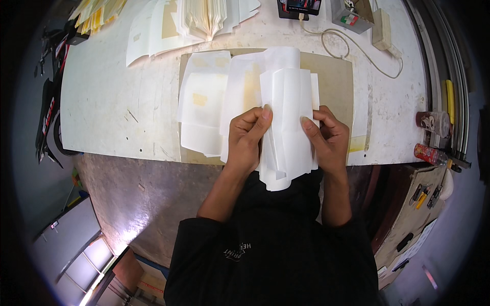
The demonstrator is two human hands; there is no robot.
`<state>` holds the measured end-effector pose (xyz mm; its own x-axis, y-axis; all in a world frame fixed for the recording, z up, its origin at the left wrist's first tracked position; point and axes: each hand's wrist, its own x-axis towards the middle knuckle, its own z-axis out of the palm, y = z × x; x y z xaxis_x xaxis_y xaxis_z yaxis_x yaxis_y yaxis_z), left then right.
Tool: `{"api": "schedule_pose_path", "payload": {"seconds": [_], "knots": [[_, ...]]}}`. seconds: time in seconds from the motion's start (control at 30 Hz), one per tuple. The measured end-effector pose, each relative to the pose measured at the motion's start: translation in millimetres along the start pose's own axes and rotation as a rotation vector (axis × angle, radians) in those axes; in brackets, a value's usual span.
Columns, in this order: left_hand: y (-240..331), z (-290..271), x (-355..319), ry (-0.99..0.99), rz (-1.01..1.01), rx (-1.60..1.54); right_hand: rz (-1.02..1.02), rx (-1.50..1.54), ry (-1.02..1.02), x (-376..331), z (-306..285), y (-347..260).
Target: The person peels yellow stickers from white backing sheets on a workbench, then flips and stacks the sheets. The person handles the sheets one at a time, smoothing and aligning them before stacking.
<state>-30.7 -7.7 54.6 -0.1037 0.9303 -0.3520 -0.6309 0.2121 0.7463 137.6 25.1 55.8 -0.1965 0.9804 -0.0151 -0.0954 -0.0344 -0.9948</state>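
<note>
Holding: both hands grip the folded white paper bundle [288, 127] so it stays together.
Left hand [247, 137]: closed on its left edge.
Right hand [326, 140]: pinching its right edge.
Place: above the brown board [334, 76].

A: Where does the view look from?

B: From the person's head, straight down and slightly forward onto the white worktable [117, 102], close above both hands.

A: How wide is it?

B: Fisheye: the far table edge bends, dark rim all round, floor at near left, the person's black shirt [275, 250] nearest.
</note>
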Motion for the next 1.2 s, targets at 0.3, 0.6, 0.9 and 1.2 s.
{"api": "schedule_pose_path", "payload": {"seconds": [0.3,0.6,0.9,1.2], "knots": [[0,-2,1,-0.013,0.097,0.106,-0.001,0.000,0.019,0,0,1],[9,-10,1,0.172,0.367,0.339,0.070,-0.063,0.093,-1,-8,10],[23,-17,-1,0.235,0.341,0.306,0.034,-0.088,0.184,5,6,-4],[-4,4,-3,0.048,0.093,0.068,-0.029,-0.153,-0.029,2,2,-8]]}}
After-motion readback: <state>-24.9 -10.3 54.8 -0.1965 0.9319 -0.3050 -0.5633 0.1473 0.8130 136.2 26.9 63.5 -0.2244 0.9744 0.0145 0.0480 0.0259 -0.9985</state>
